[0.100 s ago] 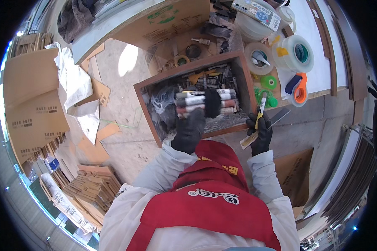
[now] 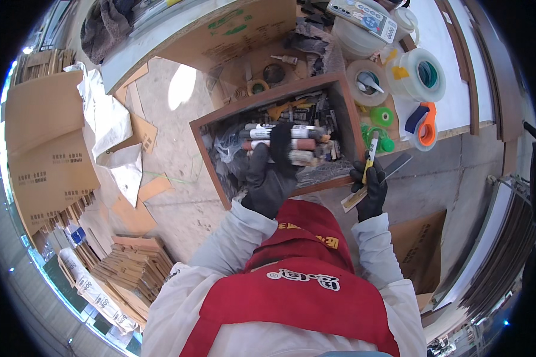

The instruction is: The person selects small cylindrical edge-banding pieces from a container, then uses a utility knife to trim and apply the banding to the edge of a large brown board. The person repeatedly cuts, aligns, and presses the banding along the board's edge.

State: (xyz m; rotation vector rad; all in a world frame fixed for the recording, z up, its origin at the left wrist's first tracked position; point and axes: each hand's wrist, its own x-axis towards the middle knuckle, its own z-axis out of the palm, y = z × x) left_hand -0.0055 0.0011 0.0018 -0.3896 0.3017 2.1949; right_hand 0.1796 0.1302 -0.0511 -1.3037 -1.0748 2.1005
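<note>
My left hand [image 2: 268,187], in a black glove, is closed on a bundle of markers [image 2: 292,144] with white and reddish-brown barrels. A fuzzy black band [image 2: 283,146] runs across the bundle's middle; some fingers are hidden beneath it. The bundle is over a brown-edged open drawer-like box [image 2: 220,112], above other loose markers and tools. Near the box's right front corner, my black-gloved right hand [image 2: 372,189] grips a yellow-and-white marker [image 2: 371,153] upright, together with a thin flat strip [image 2: 398,166] lying slantwise across the palm.
Rolls of clear tape [image 2: 420,76], a green roll [image 2: 382,116] and an orange-and-blue tape dispenser [image 2: 424,126] sit on the bench to the right. Inside the box lies a crumpled clear bag [image 2: 229,143]. Flattened cardboard [image 2: 50,140] stands at the left, with stacked boards [image 2: 134,268] below.
The marker bundle has shifted left and tilted slightly, its right end now lower. My left hand's thumb has come up against its left part. My right hand stays put.
</note>
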